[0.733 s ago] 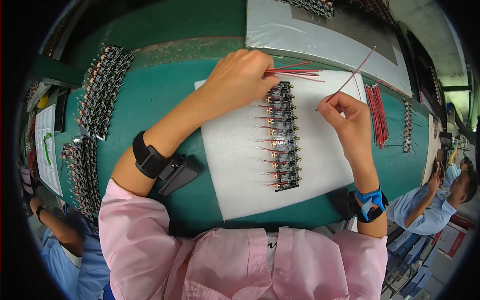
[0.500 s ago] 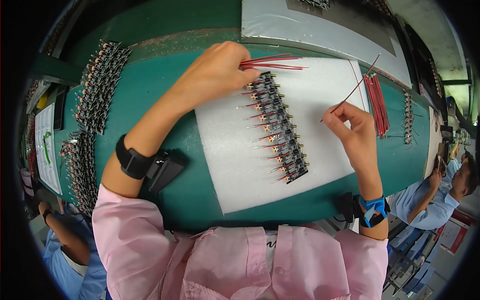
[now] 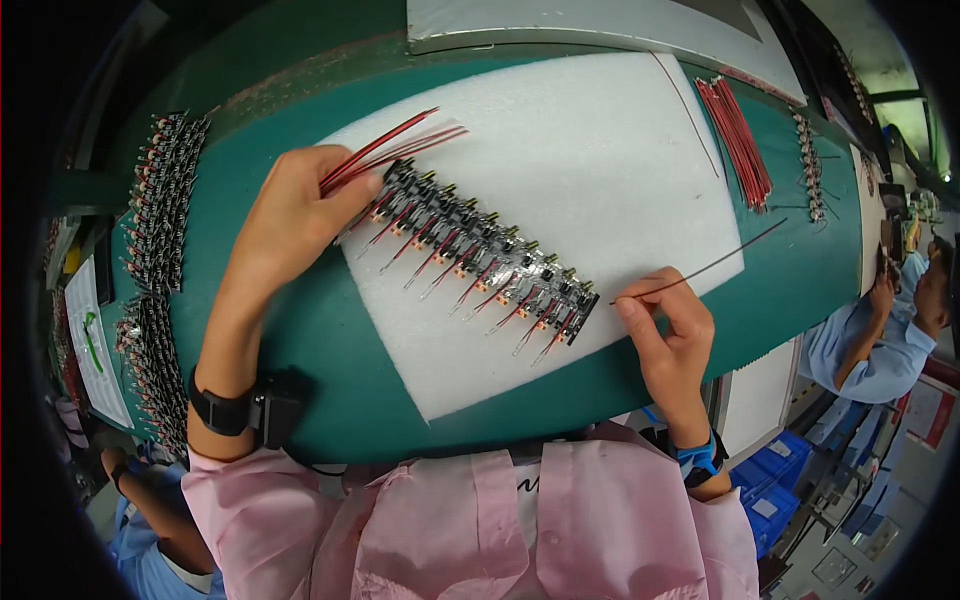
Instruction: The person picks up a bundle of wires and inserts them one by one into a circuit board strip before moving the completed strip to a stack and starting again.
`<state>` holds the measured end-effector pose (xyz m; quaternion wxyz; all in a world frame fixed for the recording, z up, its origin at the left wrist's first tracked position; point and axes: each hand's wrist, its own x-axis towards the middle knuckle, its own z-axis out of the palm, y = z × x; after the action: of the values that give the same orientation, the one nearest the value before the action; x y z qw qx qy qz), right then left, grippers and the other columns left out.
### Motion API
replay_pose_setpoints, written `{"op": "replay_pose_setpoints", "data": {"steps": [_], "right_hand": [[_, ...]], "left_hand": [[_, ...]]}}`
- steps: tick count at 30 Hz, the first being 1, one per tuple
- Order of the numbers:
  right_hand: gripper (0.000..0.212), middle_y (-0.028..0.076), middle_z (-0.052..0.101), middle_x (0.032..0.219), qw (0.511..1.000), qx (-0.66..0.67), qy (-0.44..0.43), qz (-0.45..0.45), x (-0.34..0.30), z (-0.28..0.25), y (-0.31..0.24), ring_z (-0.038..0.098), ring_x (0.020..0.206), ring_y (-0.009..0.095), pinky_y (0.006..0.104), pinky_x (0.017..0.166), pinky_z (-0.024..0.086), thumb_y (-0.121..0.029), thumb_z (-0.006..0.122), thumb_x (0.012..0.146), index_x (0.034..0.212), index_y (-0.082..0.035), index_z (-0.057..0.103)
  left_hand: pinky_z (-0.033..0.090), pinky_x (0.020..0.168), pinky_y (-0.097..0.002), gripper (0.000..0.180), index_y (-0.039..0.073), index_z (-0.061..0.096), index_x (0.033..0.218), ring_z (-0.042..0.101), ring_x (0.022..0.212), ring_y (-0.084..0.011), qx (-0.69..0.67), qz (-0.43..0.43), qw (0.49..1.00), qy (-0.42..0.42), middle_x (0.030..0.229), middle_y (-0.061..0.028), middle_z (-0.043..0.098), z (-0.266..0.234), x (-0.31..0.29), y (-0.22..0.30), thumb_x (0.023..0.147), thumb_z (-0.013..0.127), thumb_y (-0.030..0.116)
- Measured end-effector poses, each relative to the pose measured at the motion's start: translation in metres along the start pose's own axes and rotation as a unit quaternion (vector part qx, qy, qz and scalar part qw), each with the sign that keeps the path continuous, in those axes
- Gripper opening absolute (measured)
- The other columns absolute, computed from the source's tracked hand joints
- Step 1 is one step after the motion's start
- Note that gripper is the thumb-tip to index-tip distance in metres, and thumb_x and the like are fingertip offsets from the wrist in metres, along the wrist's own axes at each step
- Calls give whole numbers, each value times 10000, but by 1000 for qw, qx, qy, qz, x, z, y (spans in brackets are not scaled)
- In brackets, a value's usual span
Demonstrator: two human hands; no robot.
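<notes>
Foam [image 3: 560, 120] under board strip [image 3: 493, 250], wire bundle [image 3: 735, 145] at right

Matt foam sheet [image 3: 600, 130], glossy-patched circuit boards [image 3: 482, 246], smooth tabletop [image 3: 350, 390], cloth shirt [image 3: 620, 510]

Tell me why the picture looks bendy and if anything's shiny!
Head view: the fisheye lens bows straight edges, like the far edge of the white foam sheet, and the corners are black; head view again: pale glare shines on the circuit boards.
</notes>
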<state>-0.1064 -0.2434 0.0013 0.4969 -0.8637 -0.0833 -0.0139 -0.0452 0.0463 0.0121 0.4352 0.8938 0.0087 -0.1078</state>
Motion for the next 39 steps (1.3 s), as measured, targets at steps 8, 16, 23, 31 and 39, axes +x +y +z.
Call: {"op": "replay_pose_setpoints", "data": {"steps": [8, 16, 23, 31, 39], "right_hand": [[70, 63, 523, 707, 998, -33, 11, -51, 3, 6, 6, 486, 632, 124, 213, 574, 383, -32, 569, 727, 727, 36, 552], [87, 76, 528, 695, 988, -112, -11, -107, 11, 7, 6, 484, 650, 183, 259, 600, 382, -55, 596, 702, 723, 20, 556], [84, 78, 530, 690, 987, -127, 6, -97, 10, 11, 5, 479, 650, 204, 271, 608, 378, -55, 601, 692, 714, 12, 557], [71, 81, 535, 697, 985, -131, 16, -107, 10, 12, 6, 486, 655, 208, 272, 603, 380, -39, 600, 684, 707, 9, 553], [53, 81, 531, 705, 978, -141, -2, -153, 15, 10, 6, 489, 664, 224, 283, 616, 371, -19, 585, 667, 697, -8, 542]], "left_hand": [[293, 418, -256, 228, -41, 480, 603, 356, 465, -86, 79, 97, 988, 88, 497, -31, 386, 0, -25, 23, 735, 570, 122], [371, 442, -289, 152, 39, 470, 630, 484, 541, -194, 232, 431, 871, -39, 690, -70, 522, 43, -43, 60, 628, 587, 135], [447, 661, -358, 278, 25, 425, 596, 536, 829, -278, 207, 503, 834, -87, 931, -137, 542, 62, -40, 43, 602, 631, 211], [449, 683, -357, 278, 27, 423, 590, 540, 858, -278, 192, 491, 846, -80, 941, -136, 548, 61, -41, 44, 622, 622, 218], [452, 671, -360, 278, 25, 420, 588, 545, 850, -276, 194, 495, 844, -69, 930, -134, 562, 62, -41, 44, 625, 625, 210]]}}
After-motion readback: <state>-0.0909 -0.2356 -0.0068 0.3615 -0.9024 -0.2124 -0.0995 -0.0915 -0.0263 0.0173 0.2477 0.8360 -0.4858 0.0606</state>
